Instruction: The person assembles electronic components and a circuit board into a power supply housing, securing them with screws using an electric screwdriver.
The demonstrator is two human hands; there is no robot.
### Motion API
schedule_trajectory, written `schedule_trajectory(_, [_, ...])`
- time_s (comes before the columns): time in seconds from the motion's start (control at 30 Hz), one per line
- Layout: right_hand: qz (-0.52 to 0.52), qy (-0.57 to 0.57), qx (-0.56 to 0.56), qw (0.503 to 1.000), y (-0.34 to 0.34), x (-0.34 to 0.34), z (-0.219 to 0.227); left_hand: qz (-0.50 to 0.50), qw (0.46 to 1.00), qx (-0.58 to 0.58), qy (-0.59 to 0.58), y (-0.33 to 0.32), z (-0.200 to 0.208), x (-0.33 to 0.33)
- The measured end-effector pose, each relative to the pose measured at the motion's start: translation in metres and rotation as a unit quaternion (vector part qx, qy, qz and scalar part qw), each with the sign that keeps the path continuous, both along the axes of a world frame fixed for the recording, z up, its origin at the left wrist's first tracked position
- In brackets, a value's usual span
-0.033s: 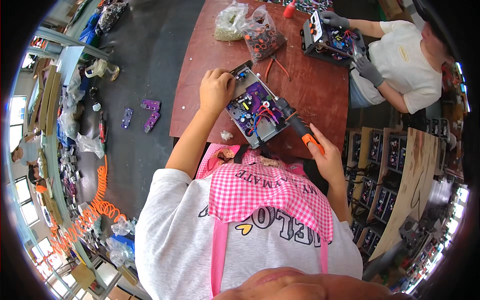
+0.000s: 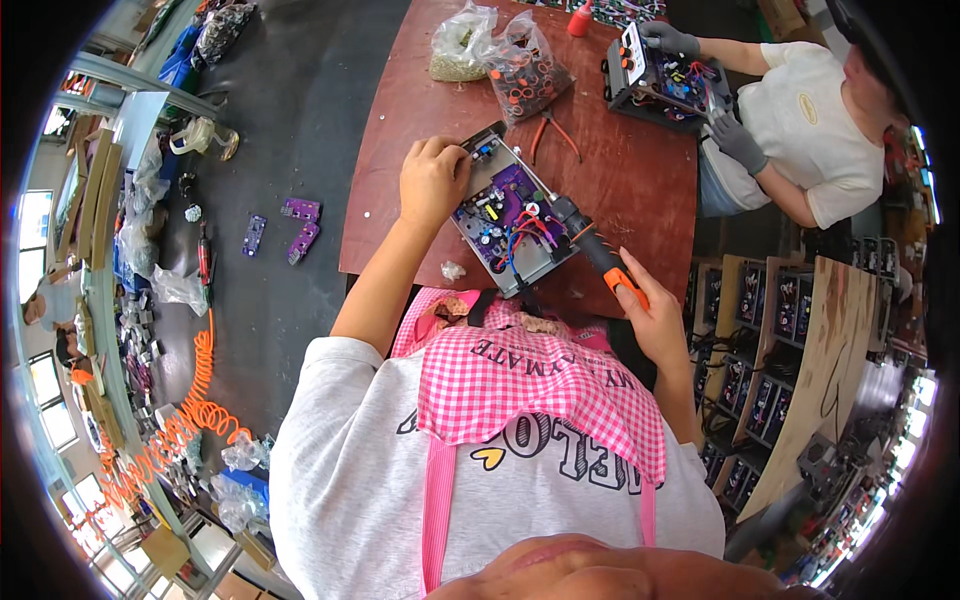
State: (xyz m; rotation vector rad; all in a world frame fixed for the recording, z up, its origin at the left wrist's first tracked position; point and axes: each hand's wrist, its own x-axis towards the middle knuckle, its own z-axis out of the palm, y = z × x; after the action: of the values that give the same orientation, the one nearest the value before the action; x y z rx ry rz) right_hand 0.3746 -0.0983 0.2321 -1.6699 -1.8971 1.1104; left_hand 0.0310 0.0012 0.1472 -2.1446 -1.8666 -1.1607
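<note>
An open grey metal box with a purple circuit board and coloured wires inside lies tilted on the brown table in front of me. My left hand grips the box's far left end. My right hand is closed around an orange and black power screwdriver. The tool's tip points down into the right side of the box, by the wires. A pink checked apron covers my chest below.
Across the table a person in grey gloves works on another box. Two plastic bags of small parts and orange-handled pliers lie beyond my box. Purple boards and an orange coiled hose lie on the floor at left.
</note>
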Motion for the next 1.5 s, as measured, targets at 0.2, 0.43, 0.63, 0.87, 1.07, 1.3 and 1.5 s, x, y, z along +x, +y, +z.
schedule_trajectory(0.2, [-0.005,0.006,-0.028,1.0,0.002,0.0,0.001,-0.004,1.0,-0.002,-0.003,0.001,0.0,-0.001])
schedule_trajectory(0.43, [-0.002,0.004,-0.035,0.999,0.006,-0.001,0.0,-0.012,1.0,-0.007,0.002,0.003,-0.004,-0.003])
schedule_trajectory(0.63, [-0.028,0.013,-0.167,0.985,0.008,0.004,0.006,-0.016,1.0,-0.013,0.006,0.003,-0.003,-0.006])
schedule_trajectory(0.87, [0.027,0.124,-0.15,0.981,-0.001,-0.001,-0.01,0.01,0.991,-0.131,-0.028,0.016,0.012,-0.007])
schedule_trajectory(1.07, [-0.015,0.092,-0.213,0.973,-0.008,-0.01,0.0,-0.073,0.962,-0.263,0.014,0.054,0.014,-0.011])
schedule_trajectory(1.3, [-0.011,0.032,-0.137,0.99,-0.019,-0.026,0.002,-0.115,0.968,-0.219,0.038,0.06,0.002,-0.015])
schedule_trajectory(1.5, [-0.02,0.018,-0.112,0.993,-0.024,-0.037,0.006,-0.121,0.968,-0.22,0.029,0.062,-0.001,-0.018])
